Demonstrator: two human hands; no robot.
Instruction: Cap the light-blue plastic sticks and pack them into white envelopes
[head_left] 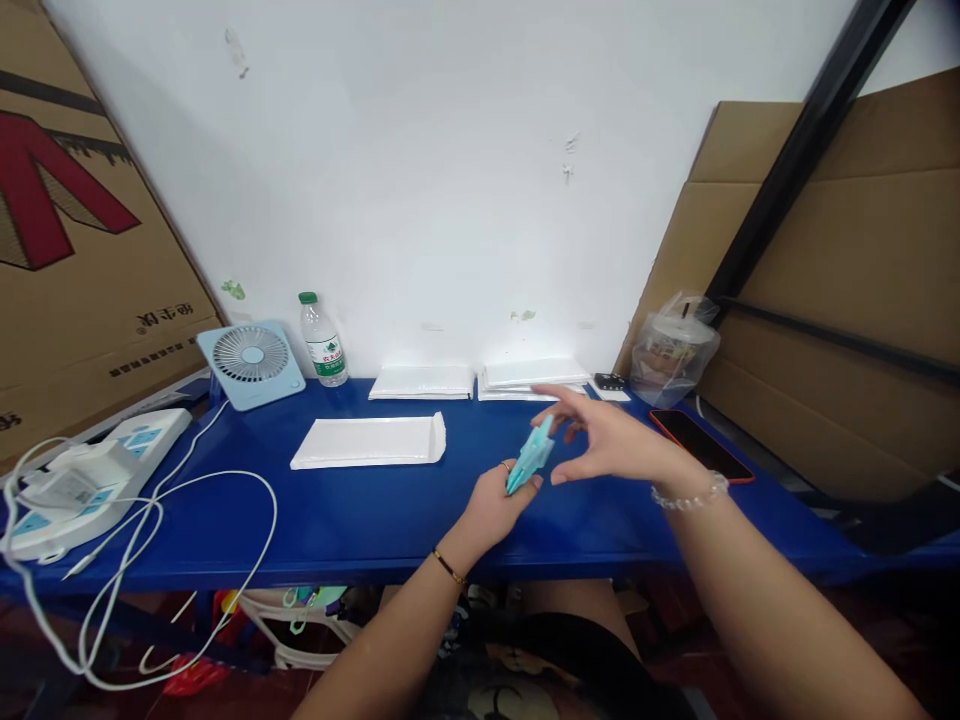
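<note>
My left hand [501,500] grips a flat, light-teal item [532,455] by its lower end, over the front half of the blue table. Its upper end points up and away from me; what kind of thing it is I cannot make out. My right hand [589,432] is just to the right, fingers and thumb spread apart, with nothing held in it. A white padded envelope [367,442] lies flat to the left of my hands, its flap end to the right. Behind my right hand is a small stack of white envelopes [534,374], partly covered by the fingers.
More white envelopes [421,382] lie against the wall. At the left are a blue fan [253,360], a water bottle [324,345] and a power strip [97,480] with loose cables. A phone [701,445] and a bagged cup [673,350] sit right, beside cardboard [862,300].
</note>
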